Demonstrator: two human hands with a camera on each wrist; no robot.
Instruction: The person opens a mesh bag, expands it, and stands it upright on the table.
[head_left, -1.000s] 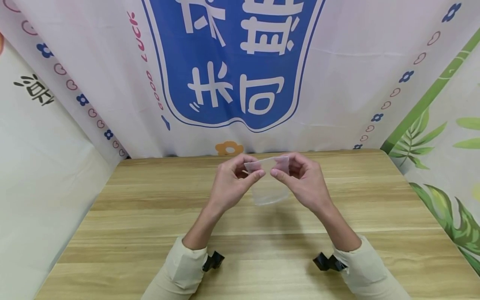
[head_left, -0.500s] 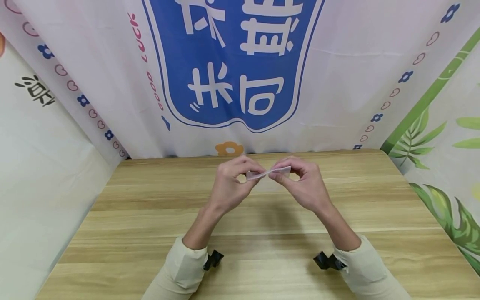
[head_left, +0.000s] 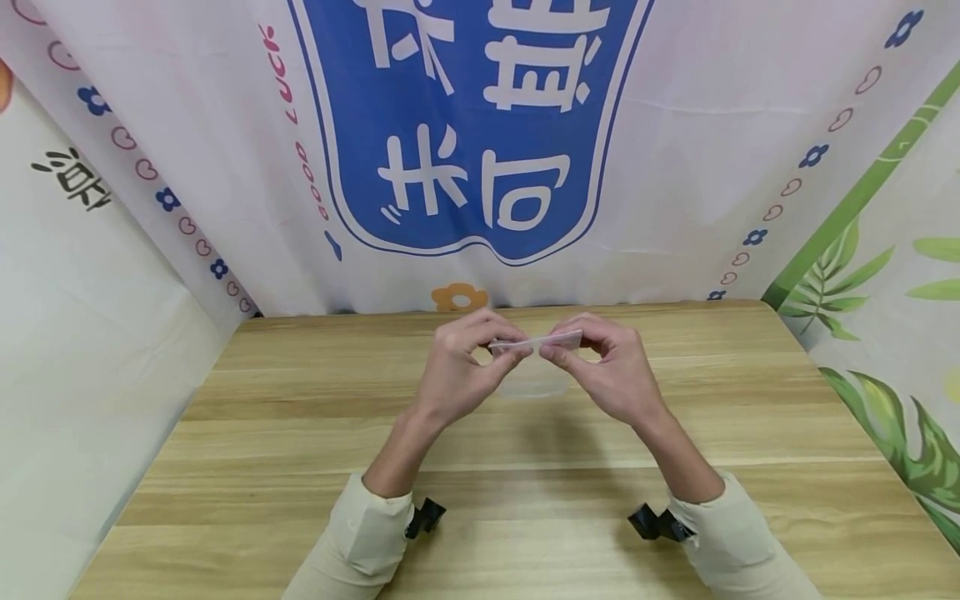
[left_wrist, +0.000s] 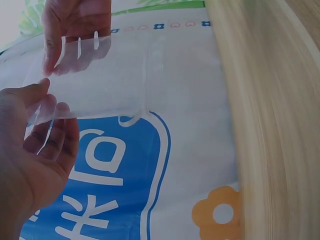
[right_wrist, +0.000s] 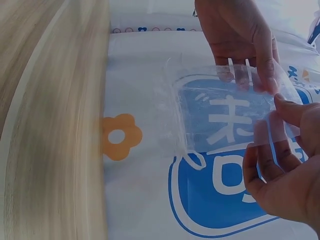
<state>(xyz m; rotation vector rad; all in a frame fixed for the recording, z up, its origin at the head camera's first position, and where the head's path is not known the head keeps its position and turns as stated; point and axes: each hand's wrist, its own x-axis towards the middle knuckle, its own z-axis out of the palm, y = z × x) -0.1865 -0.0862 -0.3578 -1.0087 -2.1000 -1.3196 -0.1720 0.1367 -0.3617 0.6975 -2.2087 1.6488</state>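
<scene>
A small clear plastic bag (head_left: 534, 387) hangs above the wooden table between both hands. My left hand (head_left: 467, 362) pinches its top edge on the left, thumb in front and fingers behind. On the right, my right hand (head_left: 609, 367) pinches the same edge in the same way, with the two thumb tips close together. In the left wrist view, fingers show through the see-through film of the bag (left_wrist: 107, 82). The right wrist view shows the bag (right_wrist: 210, 112) with a seam along its far end and nothing visible inside.
The wooden table (head_left: 300, 467) spreads under both arms. Behind it hangs a white printed cloth (head_left: 675, 192) with a blue panel, and more printed cloth (head_left: 885, 317) stands at the right side. Black camera mounts (head_left: 426, 518) sit at the sleeve cuffs.
The bag's top edge has closed from a wider opening into a narrow line. Half a second ago it was slanted; now it lies flatter, with the lower part in sight. Both hands stay nearly in place.
</scene>
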